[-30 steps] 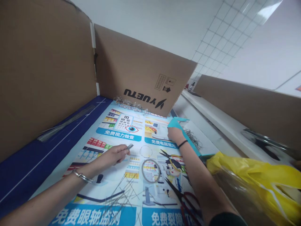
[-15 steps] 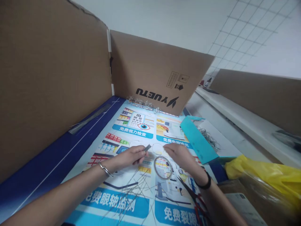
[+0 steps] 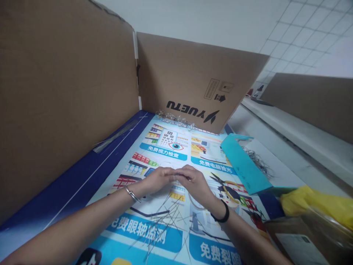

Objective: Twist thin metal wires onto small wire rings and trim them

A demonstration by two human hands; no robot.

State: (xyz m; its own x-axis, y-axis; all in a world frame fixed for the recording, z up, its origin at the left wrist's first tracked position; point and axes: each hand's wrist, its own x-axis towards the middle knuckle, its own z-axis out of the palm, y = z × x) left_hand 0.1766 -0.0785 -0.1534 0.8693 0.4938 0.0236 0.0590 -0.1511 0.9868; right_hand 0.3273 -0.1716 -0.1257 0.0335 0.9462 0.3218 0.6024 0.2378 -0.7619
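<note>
Left hand (image 3: pixel 157 180), right hand (image 3: pixel 198 186): fingertips meeting; cannot tell either grip's closure. Thin wires (image 3: pixel 160 225), nearer than grip. Light, even pressure advised.

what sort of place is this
Probably a small handicraft workbench: loose wires lie across a printed poster, yellow-handled pliers are beside them, and a teal box holds a tangle of more wire.

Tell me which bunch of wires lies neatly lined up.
The straight bundle on the blue border, beside the left cardboard wall; the loose wires on the poster crisscross, the pile behind the turquoise panel is tangled.
</note>
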